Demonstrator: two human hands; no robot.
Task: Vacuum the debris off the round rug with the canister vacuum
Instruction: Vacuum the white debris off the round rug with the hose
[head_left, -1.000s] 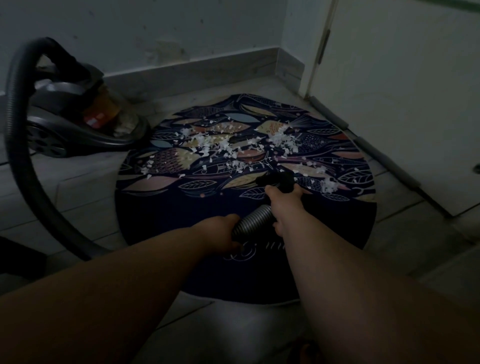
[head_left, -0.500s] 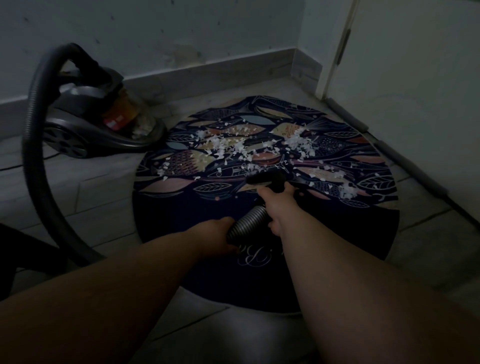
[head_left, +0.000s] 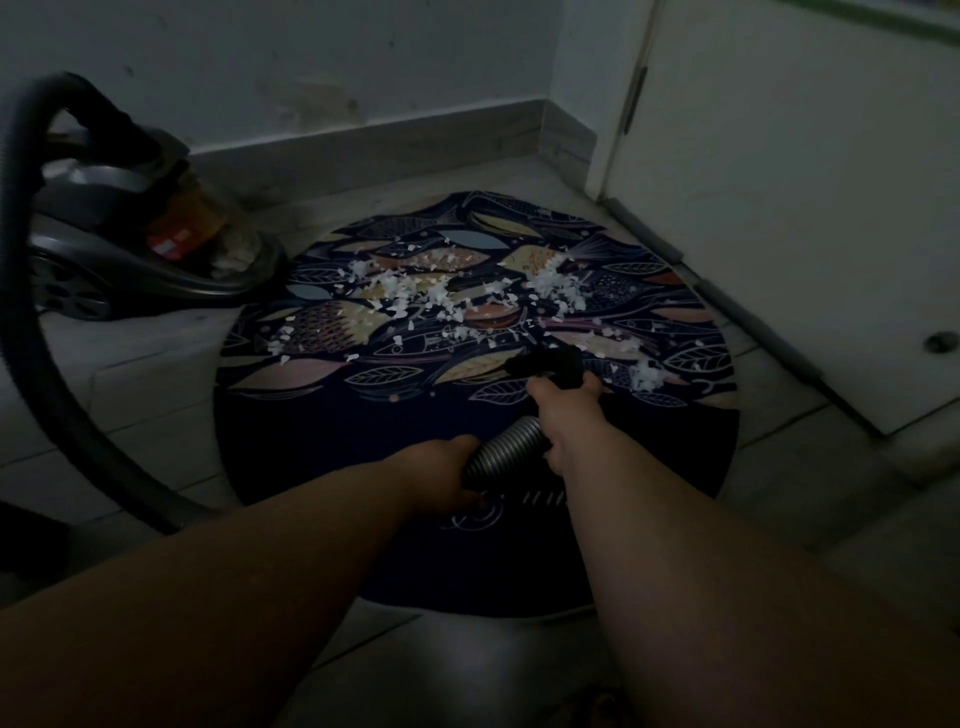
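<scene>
A dark round rug (head_left: 322, 441) with a fish and leaf pattern lies on the tiled floor. White debris (head_left: 415, 296) is scattered across its far half. The canister vacuum (head_left: 119, 249) stands at the rug's left edge, and its black hose (head_left: 31, 332) loops down the left side. My right hand (head_left: 566, 410) grips the hose's end just behind the black nozzle (head_left: 545, 364), which sits at the near edge of the debris. My left hand (head_left: 447, 473) holds the ribbed grey hose section (head_left: 504, 449) a little behind it.
A wall with a grey skirting board (head_left: 374, 150) runs behind the rug. A white door (head_left: 779, 182) with a dark strip along its bottom stands to the right, close to the rug's edge. A dark object (head_left: 26, 540) sits at the left margin.
The view shifted, first right, then back left. Both hands keep the same hold on the hose, and the nozzle stays at the near edge of the debris.
</scene>
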